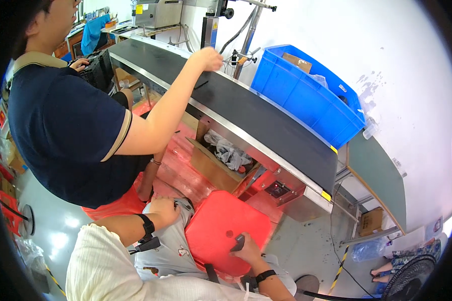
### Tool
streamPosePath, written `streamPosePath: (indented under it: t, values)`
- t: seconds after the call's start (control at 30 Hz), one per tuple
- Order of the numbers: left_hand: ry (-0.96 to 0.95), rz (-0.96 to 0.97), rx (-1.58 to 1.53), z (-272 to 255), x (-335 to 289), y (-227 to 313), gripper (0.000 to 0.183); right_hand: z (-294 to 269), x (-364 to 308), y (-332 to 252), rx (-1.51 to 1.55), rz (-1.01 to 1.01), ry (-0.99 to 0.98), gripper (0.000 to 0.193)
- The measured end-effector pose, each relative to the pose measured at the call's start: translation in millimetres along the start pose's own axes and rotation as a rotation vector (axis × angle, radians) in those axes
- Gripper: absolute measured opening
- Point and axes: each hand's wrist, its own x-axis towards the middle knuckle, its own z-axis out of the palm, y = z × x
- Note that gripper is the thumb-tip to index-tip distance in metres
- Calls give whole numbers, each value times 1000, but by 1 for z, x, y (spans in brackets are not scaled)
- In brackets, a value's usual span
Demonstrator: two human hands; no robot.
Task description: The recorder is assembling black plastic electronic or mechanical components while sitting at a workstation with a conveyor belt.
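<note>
My left hand point(166, 209) rests on my grey trousers point(158, 257), its fingers curled. A small dark thing shows at its fingertips, too little of it to name. Over the red stool point(221, 215), my right hand point(249, 252) is closed on a small dark grey object point(238, 243), rounded and palm-sized; its kind cannot be made out. Both wrists wear black straps, and a dark block point(148, 245) hangs at the left one.
Beyond the stool runs a black conveyor belt point(266, 120), carrying a thin black strip point(201, 85). A co-worker's hand point(207, 59) reaches above it. A blue bin point(306, 95) stands behind. An open carton point(213, 163) sits below; a black fan point(412, 278) is lower right.
</note>
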Motion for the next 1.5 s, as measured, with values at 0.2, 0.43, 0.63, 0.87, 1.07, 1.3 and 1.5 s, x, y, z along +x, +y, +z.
streamPosePath:
  t: [0.2, 0.43, 0.63, 0.87, 1.07, 1.3, 1.5]
  values:
    - [15, 23, 51, 6, 2, -2, 50, -1, -1, -1, -7, -29, 7, 107]
    - [-64, -9, 53, -3, 3, 0, 51, 7, -2, 5, 10, -28, 31, 102]
    - [-47, -2, -80, -7, 1, 4, 49, 2, 1, -4, -47, -85, -54, 81]
    - [47, 42, -40, 3, 6, 3, 43, -74, 22, -98, -385, -274, -310, 82]
    - [2, 39, 40, 7, 8, 1, 43, -227, 31, -217, -444, -664, 84, 84]
    - [25, 39, -66, 6, 9, 4, 38, -321, 105, -276, -544, -624, 460, 88]
    - [12, 54, -71, 3, 11, 5, 44, -345, 159, -253, -501, -477, 436, 88]
